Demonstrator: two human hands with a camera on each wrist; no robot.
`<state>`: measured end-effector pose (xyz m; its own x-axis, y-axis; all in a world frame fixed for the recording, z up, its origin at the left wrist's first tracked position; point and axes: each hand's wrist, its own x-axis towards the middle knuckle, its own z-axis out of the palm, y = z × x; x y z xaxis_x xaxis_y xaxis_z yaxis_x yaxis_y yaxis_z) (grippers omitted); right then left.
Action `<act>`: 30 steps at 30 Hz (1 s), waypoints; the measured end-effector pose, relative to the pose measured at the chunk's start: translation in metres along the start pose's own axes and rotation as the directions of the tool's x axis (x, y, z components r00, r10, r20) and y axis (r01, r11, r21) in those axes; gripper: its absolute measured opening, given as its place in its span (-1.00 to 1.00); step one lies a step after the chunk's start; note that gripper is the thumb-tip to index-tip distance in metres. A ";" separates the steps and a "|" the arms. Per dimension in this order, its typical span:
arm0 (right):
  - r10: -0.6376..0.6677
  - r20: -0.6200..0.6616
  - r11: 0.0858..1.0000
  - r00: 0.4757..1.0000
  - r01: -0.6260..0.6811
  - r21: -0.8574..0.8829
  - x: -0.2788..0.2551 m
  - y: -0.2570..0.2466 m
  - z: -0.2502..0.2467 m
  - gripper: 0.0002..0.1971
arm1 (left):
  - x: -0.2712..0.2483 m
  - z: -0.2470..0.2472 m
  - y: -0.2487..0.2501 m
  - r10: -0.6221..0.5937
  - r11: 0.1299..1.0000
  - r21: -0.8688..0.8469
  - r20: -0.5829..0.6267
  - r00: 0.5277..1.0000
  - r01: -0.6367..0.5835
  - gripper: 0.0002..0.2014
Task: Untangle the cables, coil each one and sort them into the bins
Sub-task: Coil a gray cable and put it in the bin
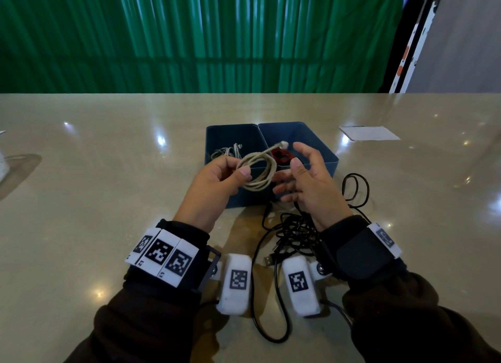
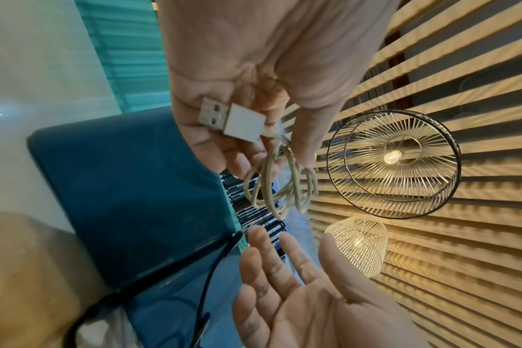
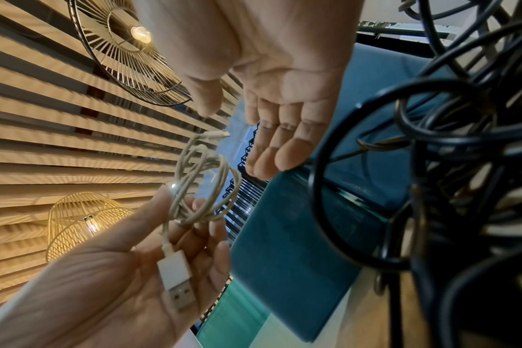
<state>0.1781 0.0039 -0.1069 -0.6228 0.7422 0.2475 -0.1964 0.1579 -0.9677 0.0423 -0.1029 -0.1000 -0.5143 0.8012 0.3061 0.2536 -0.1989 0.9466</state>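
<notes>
My left hand (image 1: 222, 176) pinches a coiled white cable (image 1: 257, 170) just above the front wall of the two blue bins (image 1: 329, 152). Its USB plug (image 2: 233, 120) lies against my left palm, and the coil (image 3: 203, 186) hangs past the fingers. My right hand (image 1: 303, 178) is beside the coil with fingers straight and holds nothing. The left bin holds a grey-white cable (image 1: 227, 151), the right bin a red cable (image 1: 282, 155). A tangle of black cables (image 1: 295, 232) lies on the table in front of the bins.
The beige table (image 1: 108, 200) ends at a far edge before a green corrugated wall (image 1: 189, 37). A white paper sheet (image 1: 370, 132) lies to the right of the bins. One black loop (image 1: 355, 186) lies right of my right hand.
</notes>
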 end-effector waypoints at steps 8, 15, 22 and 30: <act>0.043 0.102 0.990 0.994 -0.029 -0.139 -0.002 0.001 0.008 -0.73 | -0.004 0.007 0.004 -0.071 0.994 -0.077 0.048 0.996 0.075 -0.83; 0.010 0.082 0.988 0.997 0.003 -0.156 -0.002 0.003 0.006 -0.86 | -0.003 0.010 0.000 -0.086 0.991 -0.094 0.061 0.994 0.092 -0.86; -0.012 0.045 0.981 0.999 0.021 -0.191 -0.002 0.003 0.007 -0.81 | -0.002 0.011 -0.001 -0.122 0.973 -0.178 0.153 0.981 0.149 -0.91; -0.008 0.019 0.987 1.000 0.011 -0.160 0.002 0.008 0.006 -0.81 | 0.000 0.009 -0.006 -0.189 0.964 -0.161 0.153 0.970 0.213 -0.74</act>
<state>0.1708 0.0025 -0.1141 -0.6352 0.7287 0.2558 -0.0789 0.2682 -0.9601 0.0483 -0.0964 -0.1063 -0.4211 0.9012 0.1025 0.0028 -0.1117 0.9937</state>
